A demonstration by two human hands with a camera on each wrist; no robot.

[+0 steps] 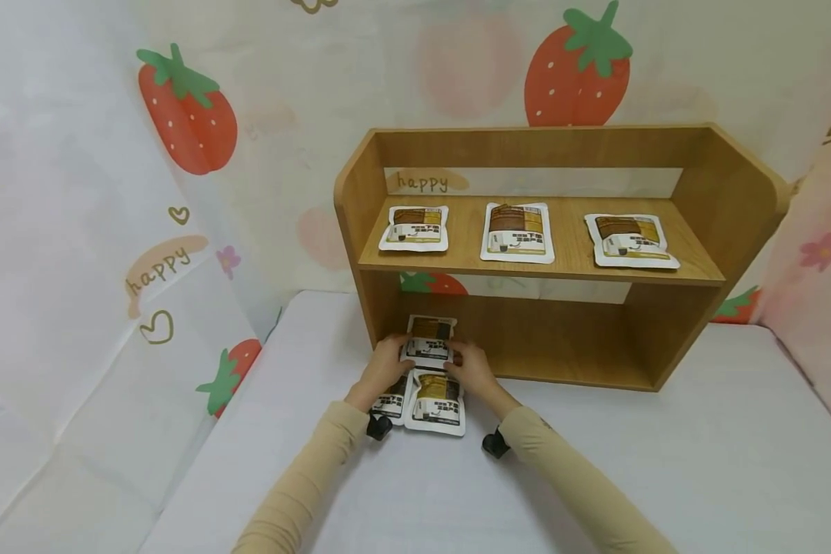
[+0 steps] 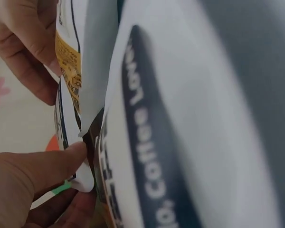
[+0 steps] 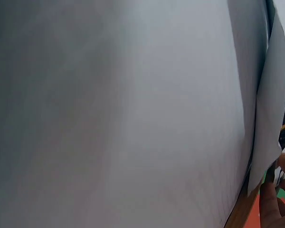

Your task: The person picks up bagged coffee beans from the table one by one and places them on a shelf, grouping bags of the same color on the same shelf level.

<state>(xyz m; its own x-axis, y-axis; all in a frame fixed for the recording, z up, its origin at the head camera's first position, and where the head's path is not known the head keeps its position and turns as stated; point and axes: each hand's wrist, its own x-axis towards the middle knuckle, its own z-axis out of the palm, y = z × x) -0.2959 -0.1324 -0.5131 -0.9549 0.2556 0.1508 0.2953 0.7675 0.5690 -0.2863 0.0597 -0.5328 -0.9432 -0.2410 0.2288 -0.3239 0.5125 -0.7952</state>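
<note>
At the left end of the lower shelf, a white-edged coffee pouch (image 1: pixel 429 338) with a brown and dark label lies between my two hands. My left hand (image 1: pixel 388 362) pinches its left edge, thumb and fingers on either side of it, as the left wrist view shows. From the other side, my right hand (image 1: pixel 472 369) grips the right edge, its fingertips visible at the corner of the right wrist view. Directly in front, a second pouch (image 1: pixel 435 400) with a gold and brown label lies on the table. Beside it, a third pouch (image 1: pixel 391 404) is partly covered by my left hand.
The wooden two-tier shelf (image 1: pixel 540 275) stands on the white-covered table (image 1: pixel 595 462). Its upper board bears a left pouch (image 1: pixel 414 228), a middle pouch (image 1: pixel 518 233) and a right pouch (image 1: pixel 632 241), spaced apart. Side panels bound both tiers. A strawberry-print curtain (image 1: pixel 263 115) hangs behind.
</note>
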